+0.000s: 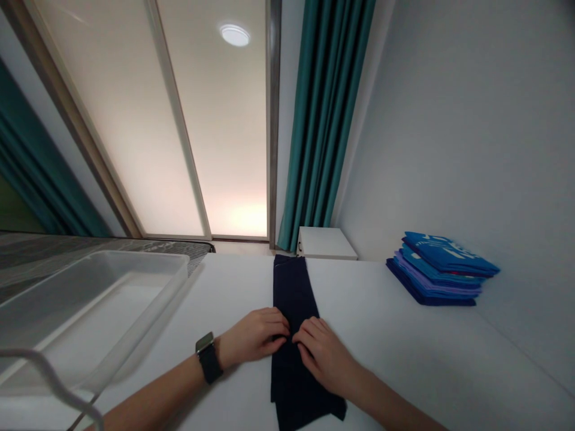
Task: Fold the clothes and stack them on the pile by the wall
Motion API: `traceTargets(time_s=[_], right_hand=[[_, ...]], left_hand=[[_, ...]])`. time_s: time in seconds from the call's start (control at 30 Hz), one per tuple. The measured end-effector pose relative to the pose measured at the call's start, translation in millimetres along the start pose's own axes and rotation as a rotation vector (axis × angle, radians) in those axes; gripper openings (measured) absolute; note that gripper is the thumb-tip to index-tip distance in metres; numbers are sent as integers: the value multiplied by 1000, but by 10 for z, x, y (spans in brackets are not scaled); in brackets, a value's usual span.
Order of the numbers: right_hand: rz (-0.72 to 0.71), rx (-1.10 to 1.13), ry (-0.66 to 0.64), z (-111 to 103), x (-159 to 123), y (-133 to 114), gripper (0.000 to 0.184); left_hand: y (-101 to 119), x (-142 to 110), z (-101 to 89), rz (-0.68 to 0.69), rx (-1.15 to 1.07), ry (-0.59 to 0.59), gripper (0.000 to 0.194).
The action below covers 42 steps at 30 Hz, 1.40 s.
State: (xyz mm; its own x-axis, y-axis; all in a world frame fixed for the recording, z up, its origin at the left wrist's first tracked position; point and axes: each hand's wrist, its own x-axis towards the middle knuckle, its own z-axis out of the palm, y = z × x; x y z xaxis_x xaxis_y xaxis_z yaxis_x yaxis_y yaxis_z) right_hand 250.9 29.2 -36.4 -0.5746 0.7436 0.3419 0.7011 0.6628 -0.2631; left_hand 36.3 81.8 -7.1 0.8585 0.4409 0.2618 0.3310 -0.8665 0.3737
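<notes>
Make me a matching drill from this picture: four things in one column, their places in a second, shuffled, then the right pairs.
Things:
1. dark navy garment
2. stack of folded blue clothes
3. clear plastic bin
4. black smartwatch

Places:
A. on the left wrist
B. at the table's left edge
C. far right, by the wall
D. flat under both hands, mid-table

Pairs: 1-D, 2-C, 3-B, 4-A

The dark navy garment under both hands looks like soft matt cloth, no sheen at all. The table is smooth matt white. The bin is clear, slightly glossy plastic, and the folded stack is matt knit cloth too.
</notes>
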Motion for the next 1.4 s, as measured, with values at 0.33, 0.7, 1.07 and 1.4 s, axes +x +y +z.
traceTargets(time_s=[0.33, 0.7, 1.07, 1.4], right_hand=[[-45, -133, -73, -70, 41, -268, 13], [-139, -76, -314, -428, -229, -493, 23], [-92, -209, -186, -102, -205, -406, 11], [350, 685, -237, -254, 113, -36, 11]], left_hand=[[16, -174, 28, -43, 84, 98, 20], [165, -272, -20, 71, 129, 45, 23], [273, -329, -172, -59, -35, -78, 55], [252, -280, -33, -137, 82, -4, 37]])
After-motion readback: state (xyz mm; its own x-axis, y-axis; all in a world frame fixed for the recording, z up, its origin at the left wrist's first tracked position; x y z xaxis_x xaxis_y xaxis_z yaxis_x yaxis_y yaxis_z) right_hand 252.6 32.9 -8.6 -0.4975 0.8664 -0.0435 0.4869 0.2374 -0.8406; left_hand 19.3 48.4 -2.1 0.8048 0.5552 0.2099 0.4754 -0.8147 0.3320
